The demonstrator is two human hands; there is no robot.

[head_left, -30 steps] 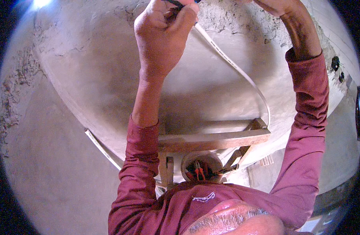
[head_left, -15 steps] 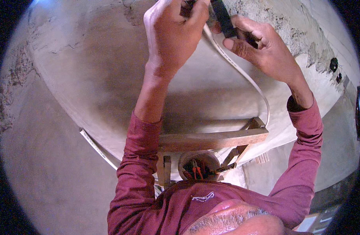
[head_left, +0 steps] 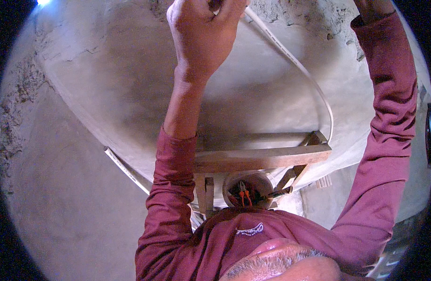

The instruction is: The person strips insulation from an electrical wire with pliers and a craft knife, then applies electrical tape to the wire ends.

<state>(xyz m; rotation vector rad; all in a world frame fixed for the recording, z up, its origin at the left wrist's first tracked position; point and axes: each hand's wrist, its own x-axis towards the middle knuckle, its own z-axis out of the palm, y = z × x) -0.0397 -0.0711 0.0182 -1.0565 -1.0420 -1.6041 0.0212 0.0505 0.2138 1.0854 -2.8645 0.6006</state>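
Note:
My left hand (head_left: 203, 35) is raised at the top edge, its fingers closed at the upper end of a white tube (head_left: 295, 61) with dark dashes along it. The fingertips are partly cut off by the picture's edge. From there the tube curves down to the right, passing behind the end of a wooden frame (head_left: 267, 158). Of my right hand (head_left: 374, 8), only the wrist part shows at the top right; its fingers and anything in them lie out of view.
Below the wooden frame sits a round bucket (head_left: 228, 193) holding red-handled pliers (head_left: 245, 194) and other tools. A white pipe (head_left: 126, 170) leans at the left. Rough, chipped plaster (head_left: 25, 79) edges the smooth grey wall (head_left: 107, 93). A bright light (head_left: 44, 2) shines at the top left.
My right hand has moved up and to the right, mostly out of the picture, and the black bar by it is no longer visible. My left hand has shifted slightly left and up.

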